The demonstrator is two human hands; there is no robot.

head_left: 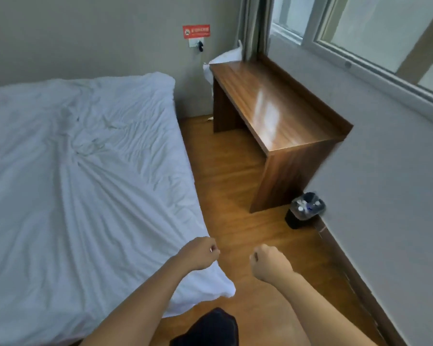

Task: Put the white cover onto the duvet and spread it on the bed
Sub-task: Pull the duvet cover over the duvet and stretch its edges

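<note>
**Status: Duvet Spread, Final Smoothing Pending**

The white covered duvet [85, 171] lies flat across the bed, reaching the far wall end and draping over the near corner. Judged from this, the cover appears to be fitted and the spreading largely complete. Creases radiate from a bunched spot near the middle; smoothing this area is likely the remaining work.

The left hand [200, 253] is curled into a loose fist above the near bed edge; it grips nothing clearly visible. The right hand [270, 265] is also fisted, holding nothing, above the wooden floor [235, 196]. A wooden desk [273, 108] and a bin [305, 211] stand beside the wall.
</note>
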